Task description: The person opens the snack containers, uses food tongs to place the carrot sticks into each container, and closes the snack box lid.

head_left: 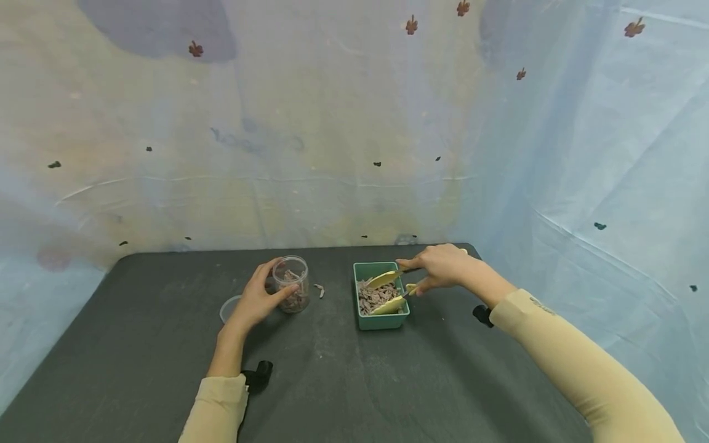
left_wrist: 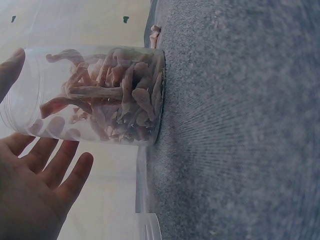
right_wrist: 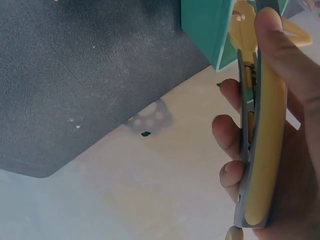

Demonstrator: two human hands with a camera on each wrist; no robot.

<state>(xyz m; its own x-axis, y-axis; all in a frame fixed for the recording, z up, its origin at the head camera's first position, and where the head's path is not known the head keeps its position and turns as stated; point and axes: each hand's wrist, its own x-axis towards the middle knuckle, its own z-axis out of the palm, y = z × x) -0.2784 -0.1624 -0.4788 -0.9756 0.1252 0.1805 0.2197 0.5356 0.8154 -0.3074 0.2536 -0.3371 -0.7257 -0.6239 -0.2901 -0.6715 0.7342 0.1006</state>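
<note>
A clear, lidless jar (head_left: 301, 298) stands upright on the table, part filled with brownish, dried-looking strips (left_wrist: 107, 95). My left hand (head_left: 258, 300) holds it near the rim, thumb on one side and fingers on the other. In my right hand (head_left: 443, 266) is a pair of yellow-and-grey tongs (right_wrist: 267, 145), gripped by the handles. The tongs' two yellow heads are spread apart inside a green rectangular box (head_left: 382, 323), among many similar brown pieces (head_left: 372, 298). Whether a piece sits between the heads is unclear.
One loose strip (head_left: 320, 290) lies on the dark table (head_left: 332, 381) between jar and box. A clear round lid (head_left: 227, 309) lies left of the jar, partly behind my left hand. A patterned curtain (head_left: 310, 135) hangs behind the table's far edge.
</note>
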